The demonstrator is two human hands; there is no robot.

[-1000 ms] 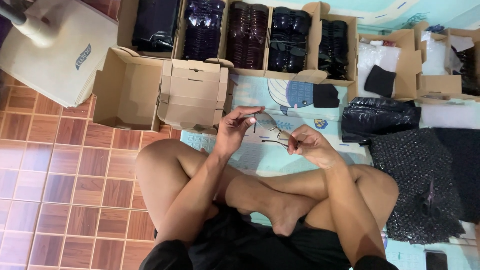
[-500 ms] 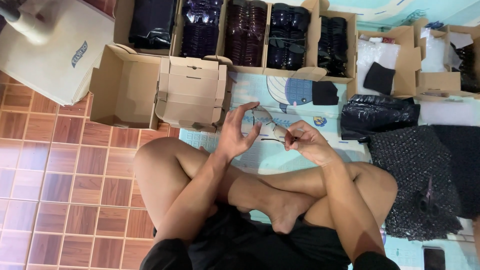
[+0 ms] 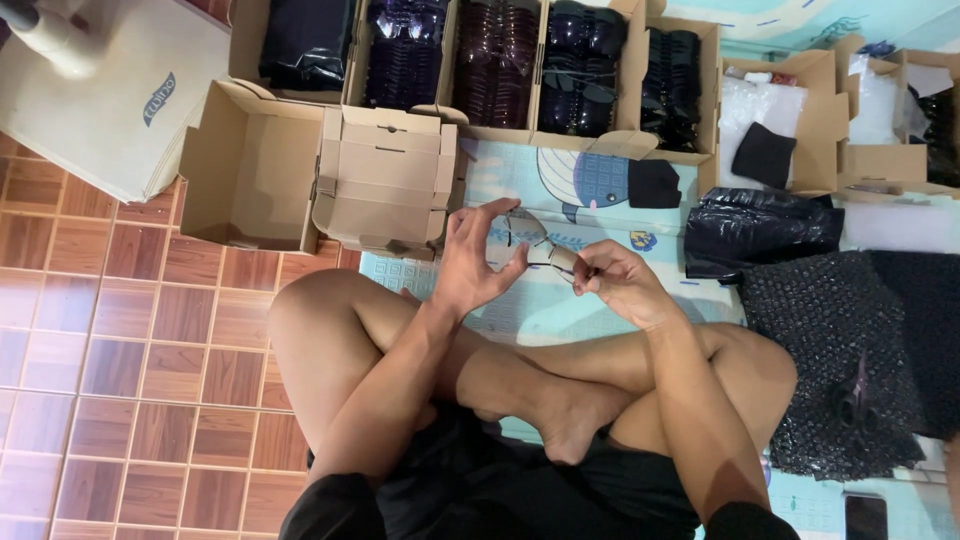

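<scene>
A thin-framed pair of glasses (image 3: pixel 533 240) is held above my crossed legs. My right hand (image 3: pixel 612 283) pinches its right end, fingers closed on the frame. My left hand (image 3: pixel 473 258) is spread, its fingertips touching the left side of the glasses. Just past my left hand stands a stack of folded small cardboard boxes (image 3: pixel 385 183). I sit cross-legged on a light patterned mat (image 3: pixel 560 310).
An open cardboard box (image 3: pixel 250 175) lies on the brown tiled floor at the left. Open cartons of dark glasses (image 3: pixel 495 60) line the far side. Black bubble wrap (image 3: pixel 830 350) and a black bag (image 3: pixel 765 230) lie at the right. A phone (image 3: pixel 866 516) rests at the bottom right.
My left hand has opened its fingers around the glasses' left side. Both hands stay at the same spot.
</scene>
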